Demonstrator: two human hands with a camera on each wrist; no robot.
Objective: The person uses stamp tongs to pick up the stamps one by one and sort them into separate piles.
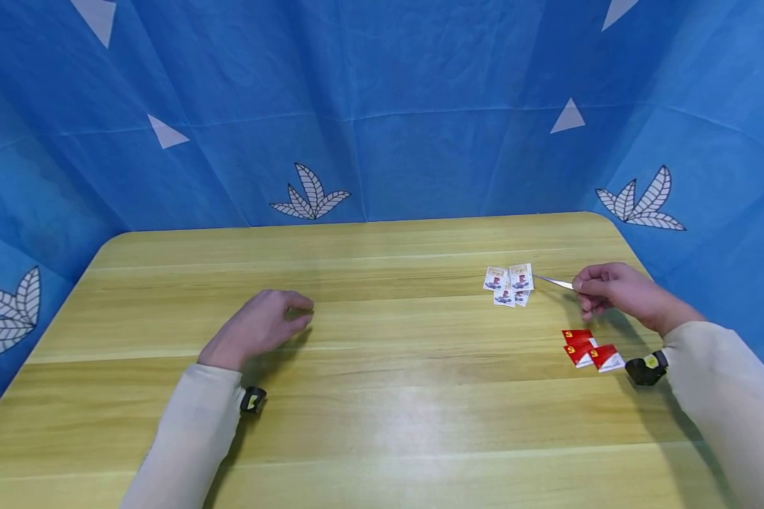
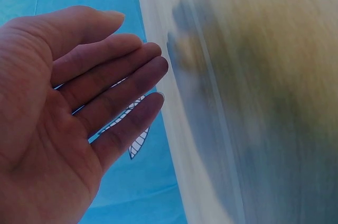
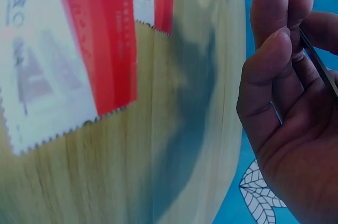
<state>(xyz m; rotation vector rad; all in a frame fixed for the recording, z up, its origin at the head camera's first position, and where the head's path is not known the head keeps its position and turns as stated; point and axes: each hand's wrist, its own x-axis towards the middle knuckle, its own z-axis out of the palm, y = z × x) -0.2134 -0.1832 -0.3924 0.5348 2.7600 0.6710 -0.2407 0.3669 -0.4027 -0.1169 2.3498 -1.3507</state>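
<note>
My right hand (image 1: pixel 620 291) pinches a pair of tweezers (image 1: pixel 555 282) between thumb and fingers. Their tips reach the right edge of a pale stamp (image 1: pixel 521 277) in a small overlapping group of pale stamps (image 1: pixel 495 278); whether they grip it I cannot tell. Part of the dark tweezers (image 3: pixel 319 65) shows against the palm in the right wrist view. Below that hand lie red and white stamps (image 1: pixel 607 358) with toothed edges, partly overlapping. My left hand (image 1: pixel 261 326) hovers over the left half of the table, fingers relaxed, holding nothing; its empty palm (image 2: pixel 58 129) shows in the left wrist view.
The wooden table (image 1: pixel 369 410) has rounded far corners. A blue cloth (image 1: pixel 356 85) with white triangles and leaf prints hangs behind it and along both sides. Dark wrist devices (image 1: pixel 646 368) sit at both cuffs.
</note>
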